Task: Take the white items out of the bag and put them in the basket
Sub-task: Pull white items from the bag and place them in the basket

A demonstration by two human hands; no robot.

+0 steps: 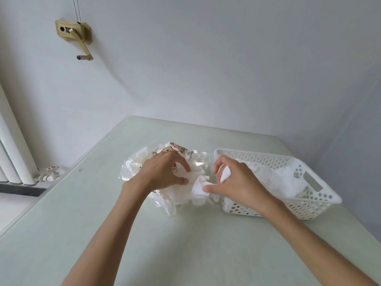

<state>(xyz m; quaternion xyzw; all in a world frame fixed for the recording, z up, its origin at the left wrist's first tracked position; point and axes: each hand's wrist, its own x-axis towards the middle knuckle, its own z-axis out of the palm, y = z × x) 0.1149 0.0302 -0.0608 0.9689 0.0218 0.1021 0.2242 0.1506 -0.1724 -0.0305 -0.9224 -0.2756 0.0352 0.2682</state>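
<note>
Pale green, the surface (185, 244) carries a clear bag (165, 195) left of a white basket (321, 195). The bag is pinned by the left hand (162, 174), fingers spread. A white item (201, 189) is pinched by the right hand (237, 180) at the bag's mouth. Loose pieces could be dragged out and spilled beside the basket.

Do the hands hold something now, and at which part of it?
The right hand pinches a white item by its upper end, between bag and basket. The left hand presses on the bag near its opening; a real grip cannot be told.
</note>
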